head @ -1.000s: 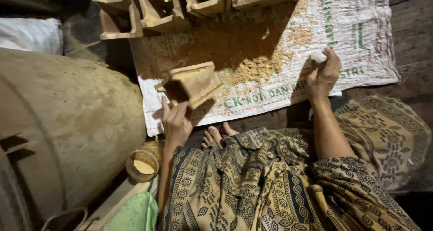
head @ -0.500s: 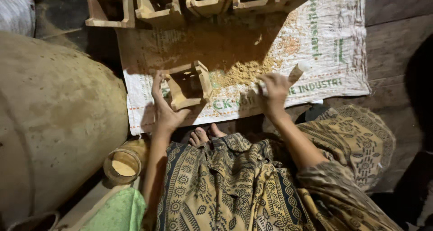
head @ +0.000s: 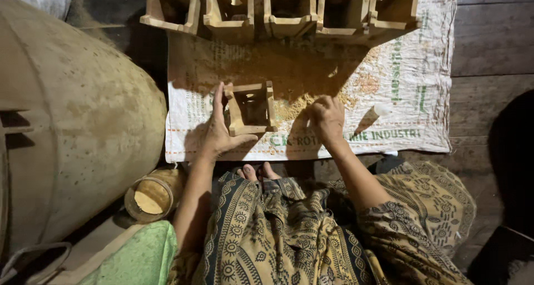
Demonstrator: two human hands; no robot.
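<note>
- My left hand lies flat against the left side of a small wooden box mould, fingers stretched up along its wall and thumb hooked under its near edge; the hand is spread, pressing rather than clenched.
- My right hand rests just right of the mould, fingers curled down into the loose tan sawdust; whether they pinch anything I cannot tell.
- The mould sits upright on the woven sack, near the sack's front edge, between my two hands. It is open at the top and its inside looks dark; I cannot tell what it holds.
- The sawdust spreads over the middle of the sack, thickest just behind and right of the mould.
- Along the far edge of the sack stand five more wooden moulds in a row, touching side to side, so I count six moulds in all. Their openings are in shadow.
- One round tin stands by my left forearm, off the sack, with a pale yellowish filling inside.
- One large rounded drum lies to my left.
- A green cloth lies below the tin.
- My patterned skirt covers my lap, toes showing at its upper edge.
</note>
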